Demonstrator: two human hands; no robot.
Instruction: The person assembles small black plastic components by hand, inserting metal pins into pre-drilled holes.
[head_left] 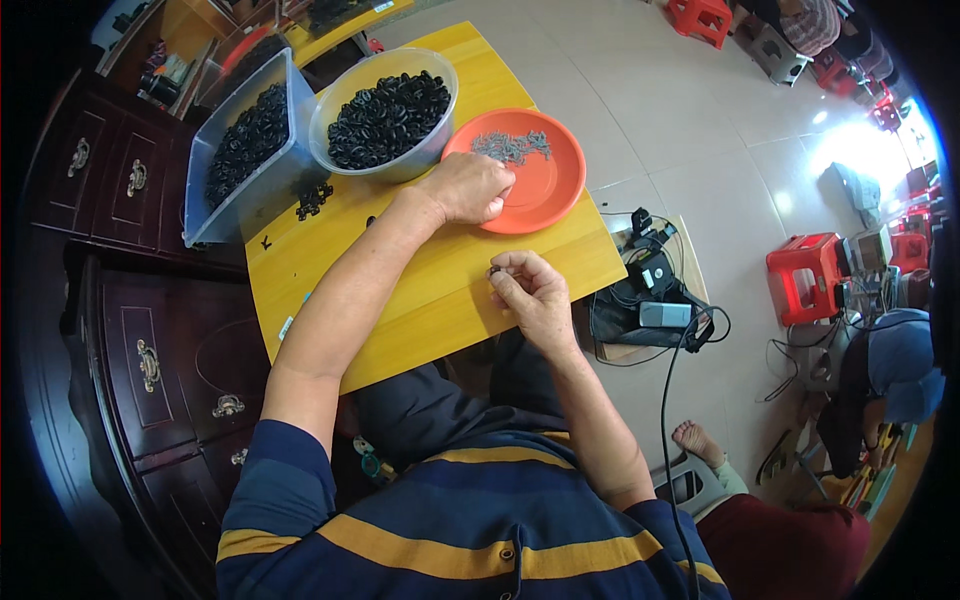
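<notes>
My left hand (468, 188) reaches over the near left part of a round orange plate (540, 195). Its fingers are closed and curled downward; whatever they hold is hidden. Small grey pieces (512, 147) lie spread across the plate's far half. Closer to me, my right hand (540, 300) is raised over the yellow table (430, 320), thumb and forefinger pinching a small black piece (494, 270). Behind my left forearm stands a translucent round tub (390, 173) heaped with black ring-like parts (385, 120). Beside it on the left is a clear rectangular bin (200, 222) of similar black parts.
A few loose black parts (313, 200) lie on the table near the bin. Dark wooden drawers (150, 360) border the left side. At the right, a bag with cables and a grey box (665, 315) sits beside the table. Red stools (803, 275) and other people are farther right.
</notes>
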